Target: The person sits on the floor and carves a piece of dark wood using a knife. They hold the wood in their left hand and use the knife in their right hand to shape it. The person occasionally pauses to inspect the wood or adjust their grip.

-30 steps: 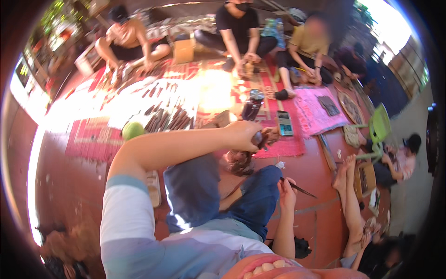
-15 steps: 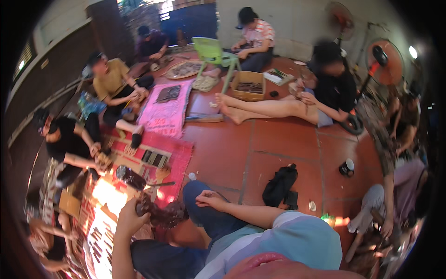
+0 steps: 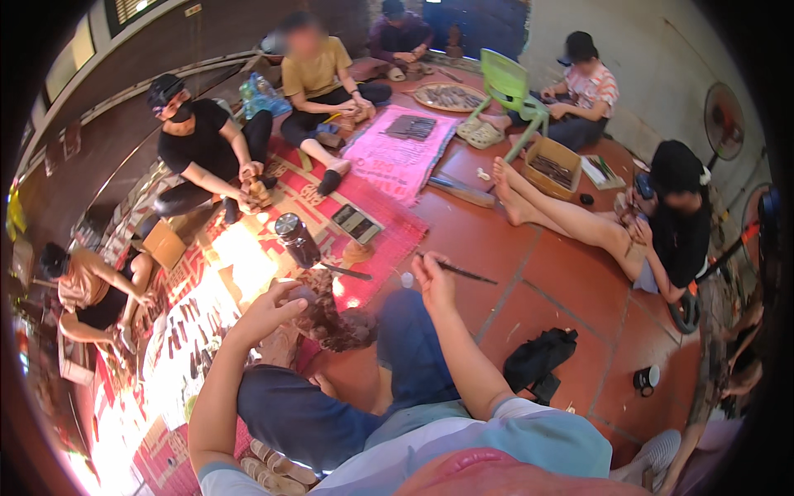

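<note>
Head view: just left of the frame's centre, the left hand (image 3: 273,312) has its fingers curled around the upper left end of a brown carved piece (image 3: 337,326), above the knees. To its right, the right hand (image 3: 436,285) pinches a slim dark tool (image 3: 471,274), pointing right, apart from the piece. Above, a dark flask (image 3: 296,240) stands on a red mat (image 3: 399,237).

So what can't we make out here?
All in the head view:
- Brown lumpy piece: underside, hidden by its own bulk.
- Dark thin tool: grip end, hidden by the right hand.
- Dark slim pieces at left: detail, too small and glare-washed.
- Person at lower right: mostly cut off by the rim.
</note>
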`<control>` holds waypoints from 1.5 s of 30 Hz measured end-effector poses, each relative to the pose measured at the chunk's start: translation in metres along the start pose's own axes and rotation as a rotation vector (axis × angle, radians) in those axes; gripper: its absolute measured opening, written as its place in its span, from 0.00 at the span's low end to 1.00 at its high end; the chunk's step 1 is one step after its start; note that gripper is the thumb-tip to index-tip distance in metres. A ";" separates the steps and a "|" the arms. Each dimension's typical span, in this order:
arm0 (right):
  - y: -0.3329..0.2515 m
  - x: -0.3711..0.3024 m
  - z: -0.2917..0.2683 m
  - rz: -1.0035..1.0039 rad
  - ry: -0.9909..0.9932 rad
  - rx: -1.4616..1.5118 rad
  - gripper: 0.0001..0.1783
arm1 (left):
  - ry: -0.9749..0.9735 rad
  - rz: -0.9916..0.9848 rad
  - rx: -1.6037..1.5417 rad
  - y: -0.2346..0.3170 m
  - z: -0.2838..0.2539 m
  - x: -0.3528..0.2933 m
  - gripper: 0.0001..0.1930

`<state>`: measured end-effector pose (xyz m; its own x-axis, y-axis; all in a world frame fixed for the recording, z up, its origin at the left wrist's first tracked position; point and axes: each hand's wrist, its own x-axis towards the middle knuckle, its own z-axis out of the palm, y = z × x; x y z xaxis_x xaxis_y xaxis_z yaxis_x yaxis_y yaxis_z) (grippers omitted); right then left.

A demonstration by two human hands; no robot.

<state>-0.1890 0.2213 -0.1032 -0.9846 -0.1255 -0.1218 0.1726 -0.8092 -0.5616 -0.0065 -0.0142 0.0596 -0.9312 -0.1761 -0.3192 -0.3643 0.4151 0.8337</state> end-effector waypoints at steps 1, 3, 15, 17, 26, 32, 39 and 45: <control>-0.007 0.003 0.020 -0.008 -0.054 0.004 0.06 | -0.007 -0.020 0.001 0.000 -0.001 -0.003 0.30; -0.012 0.003 0.052 0.037 -0.204 -0.014 0.05 | -0.033 -0.052 0.003 -0.001 -0.003 -0.004 0.32; 0.016 -0.003 0.177 0.360 -1.489 -1.009 0.08 | -0.206 0.076 -0.146 -0.010 0.014 0.011 0.38; 0.028 0.006 0.171 0.338 -1.438 -0.984 0.08 | -0.197 -0.021 -0.129 0.002 0.013 0.005 0.36; 0.030 0.003 0.170 0.434 -1.395 -0.873 0.09 | -0.063 0.038 0.048 -0.042 0.006 0.025 0.35; 0.029 -0.002 0.173 0.366 -1.478 -0.822 0.09 | -0.120 0.077 0.052 -0.031 0.010 0.021 0.38; 0.020 -0.001 0.186 0.359 -1.489 -0.906 0.09 | -0.200 0.047 -0.183 -0.025 0.011 0.024 0.41; 0.030 0.005 0.190 0.588 -1.393 -0.907 0.08 | -0.159 0.006 -0.104 -0.030 0.013 0.025 0.37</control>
<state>-0.1937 0.0872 0.0352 0.0019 -1.0000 -0.0036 -0.0360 0.0035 -0.9993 -0.0191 -0.0191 0.0209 -0.9269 -0.0271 -0.3743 -0.3628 0.3198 0.8753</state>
